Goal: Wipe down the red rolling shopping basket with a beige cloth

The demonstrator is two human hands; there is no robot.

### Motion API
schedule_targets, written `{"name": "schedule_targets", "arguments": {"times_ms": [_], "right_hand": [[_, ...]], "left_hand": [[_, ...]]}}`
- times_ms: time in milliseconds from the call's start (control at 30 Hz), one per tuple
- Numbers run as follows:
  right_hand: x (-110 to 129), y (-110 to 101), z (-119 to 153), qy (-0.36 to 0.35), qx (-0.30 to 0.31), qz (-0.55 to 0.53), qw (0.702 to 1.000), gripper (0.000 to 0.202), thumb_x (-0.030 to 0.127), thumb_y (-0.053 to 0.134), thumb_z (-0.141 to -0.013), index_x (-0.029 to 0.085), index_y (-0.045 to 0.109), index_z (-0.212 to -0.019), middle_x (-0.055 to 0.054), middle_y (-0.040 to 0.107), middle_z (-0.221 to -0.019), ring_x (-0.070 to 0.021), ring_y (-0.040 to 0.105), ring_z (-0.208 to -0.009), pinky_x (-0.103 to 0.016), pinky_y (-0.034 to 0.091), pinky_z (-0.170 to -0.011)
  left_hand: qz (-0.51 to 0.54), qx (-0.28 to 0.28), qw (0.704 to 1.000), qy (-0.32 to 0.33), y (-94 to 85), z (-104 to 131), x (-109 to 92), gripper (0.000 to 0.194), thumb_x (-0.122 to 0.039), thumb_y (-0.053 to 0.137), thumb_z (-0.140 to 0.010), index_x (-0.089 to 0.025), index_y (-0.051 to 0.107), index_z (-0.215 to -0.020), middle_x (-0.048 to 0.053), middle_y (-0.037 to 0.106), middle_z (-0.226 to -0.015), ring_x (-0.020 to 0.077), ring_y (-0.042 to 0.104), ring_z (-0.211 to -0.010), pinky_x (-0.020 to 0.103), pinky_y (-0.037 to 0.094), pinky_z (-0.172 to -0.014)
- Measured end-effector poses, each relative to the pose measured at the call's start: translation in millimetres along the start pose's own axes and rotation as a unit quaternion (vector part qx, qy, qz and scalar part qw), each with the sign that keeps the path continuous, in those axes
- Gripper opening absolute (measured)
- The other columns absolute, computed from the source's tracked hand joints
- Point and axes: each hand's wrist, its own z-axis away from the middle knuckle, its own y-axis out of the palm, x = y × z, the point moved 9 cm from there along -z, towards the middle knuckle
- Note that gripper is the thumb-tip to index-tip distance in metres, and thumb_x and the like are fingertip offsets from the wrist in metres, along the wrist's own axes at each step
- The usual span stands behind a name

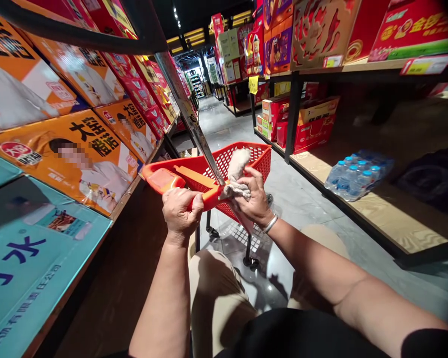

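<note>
An orange-red plastic shopping cart [263, 161] on black casters stands in front of me in the aisle. My left hand [181, 211] is wrapped round its orange handlebar [211, 199]. Bunched in my right hand [256, 196] is a pale, fluffy cloth [240, 161], pressed against the right end of the handlebar. A worn metal pole [194, 129] slants down to the bar beside the cloth, joined at its top to a black frame. Part of the cloth is hidden behind my right fingers.
Orange cartons [63, 154] and turquoise cartons [41, 258] are stacked close on my left. To the right, a black-framed shelf [294, 114] bears red gift boxes [317, 127] and a wrapped pack of water bottles [358, 174]. Grey tiled floor [214, 112] runs ahead between the shelves.
</note>
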Motion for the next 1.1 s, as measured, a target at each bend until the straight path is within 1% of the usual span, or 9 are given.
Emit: {"name": "schedule_targets", "arguments": {"times_ms": [133, 233, 333, 500, 667, 767, 900, 1000, 1100], "right_hand": [[19.9, 3.3, -33.6, -0.001, 0.049, -0.107, 0.993, 0.021, 0.034, 0.069, -0.077, 0.023, 0.06, -0.092, -0.01, 0.062, -0.13, -0.0272, 0.059, -0.122, -0.045, 0.048, -0.107], [-4.3, -3.5, -40.2, 0.133, 0.046, -0.246, 0.959, 0.029, 0.049, 0.062, -0.081, 0.024, 0.06, -0.095, -0.007, 0.071, -0.104, -0.0242, 0.069, -0.095, -0.042, 0.057, -0.084], [-23.8, -24.9, -46.7, 0.206, 0.031, -0.307, 0.929, 0.046, 0.06, 0.047, -0.09, 0.023, 0.061, -0.112, -0.009, 0.072, -0.1, -0.0252, 0.069, -0.086, -0.044, 0.058, -0.074], [-48.3, -37.2, -76.1, 0.173, 0.056, -0.178, 0.967, 0.042, 0.058, 0.053, -0.093, 0.022, 0.065, -0.111, -0.007, 0.071, -0.094, -0.0238, 0.067, -0.087, -0.043, 0.057, -0.08], [-45.6, 18.4, -73.3, 0.026, 0.181, 0.058, 0.981, 0.031, 0.048, 0.052, -0.098, 0.023, 0.069, -0.092, -0.007, 0.067, -0.1, -0.0225, 0.061, -0.1, -0.04, 0.047, -0.098], [-24.8, 39.3, -58.4, -0.052, 0.216, 0.072, 0.972, 0.04, 0.042, 0.039, -0.104, 0.023, 0.068, -0.086, -0.004, 0.067, -0.092, -0.0191, 0.059, -0.093, -0.036, 0.043, -0.097], [-9.9, 44.3, -51.7, -0.106, 0.206, 0.028, 0.972, 0.034, 0.044, 0.044, -0.102, 0.023, 0.07, -0.095, -0.004, 0.068, -0.095, -0.0182, 0.059, -0.094, -0.034, 0.042, -0.094], [-30.2, 51.8, -54.9, -0.094, 0.232, 0.012, 0.968, 0.035, 0.048, 0.047, -0.099, 0.023, 0.071, -0.094, -0.005, 0.069, -0.095, -0.0192, 0.059, -0.095, -0.035, 0.043, -0.095], [-75.9, 36.6, -69.3, 0.036, 0.161, -0.029, 0.986, 0.044, 0.06, 0.048, -0.096, 0.021, 0.068, -0.086, -0.006, 0.068, -0.09, -0.0196, 0.061, -0.09, -0.035, 0.047, -0.091]], "left_hand": [[-0.015, 0.005, 1.0, 0.016, 4.9, -2.3, -13.1, 0.028, -0.032, 0.053, -0.096, -0.022, 0.07, -0.076, 0.0, 0.063, -0.064, 0.0184, 0.059, -0.068, 0.037, 0.041, -0.084], [-0.011, 0.009, 1.0, 0.016, 6.7, -3.0, -17.1, 0.027, -0.031, 0.054, -0.096, -0.022, 0.07, -0.076, 0.0, 0.065, -0.067, 0.018, 0.06, -0.069, 0.037, 0.041, -0.086], [-0.012, 0.017, 1.0, 0.003, 8.1, -2.9, -15.1, 0.028, -0.032, 0.054, -0.096, -0.023, 0.07, -0.076, 0.0, 0.066, -0.067, 0.0177, 0.06, -0.068, 0.037, 0.041, -0.087], [-0.023, 0.02, 0.999, -0.014, 8.9, -3.2, -12.0, 0.031, -0.036, 0.051, -0.096, -0.023, 0.069, -0.075, 0.001, 0.067, -0.066, 0.0189, 0.062, -0.069, 0.038, 0.042, -0.086], [0.001, 0.019, 1.0, 0.006, 6.1, -2.1, -13.0, 0.028, -0.042, 0.055, -0.094, -0.023, 0.072, -0.082, 0.002, 0.067, -0.068, 0.0199, 0.063, -0.07, 0.04, 0.043, -0.087], [0.016, 0.005, 1.0, 0.007, -2.0, 0.4, -5.2, 0.022, -0.037, 0.061, -0.091, -0.023, 0.071, -0.078, 0.0, 0.066, -0.065, 0.0184, 0.062, -0.066, 0.04, 0.044, -0.083], [0.055, -0.003, 0.998, -0.008, -12.3, 4.7, 15.1, 0.02, -0.033, 0.063, -0.089, -0.023, 0.07, -0.073, -0.001, 0.066, -0.063, 0.0171, 0.062, -0.063, 0.039, 0.046, -0.08], [0.065, -0.003, 0.997, -0.033, -15.2, 8.2, 32.8, 0.022, -0.035, 0.061, -0.089, -0.023, 0.071, -0.073, 0.001, 0.069, -0.066, 0.019, 0.065, -0.068, 0.042, 0.047, -0.085], [0.061, -0.013, 0.997, -0.054, -18.3, 11.8, 47.9, 0.024, -0.036, 0.06, -0.09, -0.024, 0.072, -0.074, 0.003, 0.07, -0.069, 0.0214, 0.065, -0.076, 0.043, 0.048, -0.088]]}}
